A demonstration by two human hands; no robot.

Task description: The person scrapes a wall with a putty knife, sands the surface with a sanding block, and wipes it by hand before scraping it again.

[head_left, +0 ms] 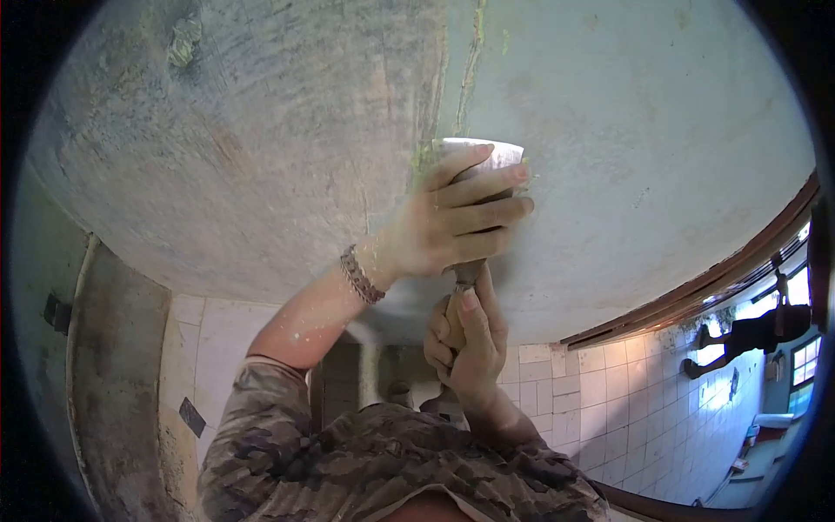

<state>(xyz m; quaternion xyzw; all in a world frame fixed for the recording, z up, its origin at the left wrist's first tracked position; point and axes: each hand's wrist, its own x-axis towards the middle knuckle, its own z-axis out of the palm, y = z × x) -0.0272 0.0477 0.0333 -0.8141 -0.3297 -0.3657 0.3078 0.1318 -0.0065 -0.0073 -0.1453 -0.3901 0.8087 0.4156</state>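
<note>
A scraper with a wide pale blade (506, 155) lies against the wall (626, 174). My left hand (457, 213), with a bracelet on the wrist, is laid over the blade, its fingers bent across it; the thumb is hidden. Below it my right hand (474, 339) is closed round the scraper's handle, thumb pointing up along it. Above the blade a narrow greenish crack (470, 74) runs up the wall. Left of this line the surface is rough, grey and streaked; on the right it is smoother and pale green.
White tiles (622, 374) cover the surface at the lower right. Beyond a brown edge (687, 315) at the right, a person in dark clothes (752, 335) stands near a bright window (805, 361). A worn grey panel (117, 374) is at the lower left.
</note>
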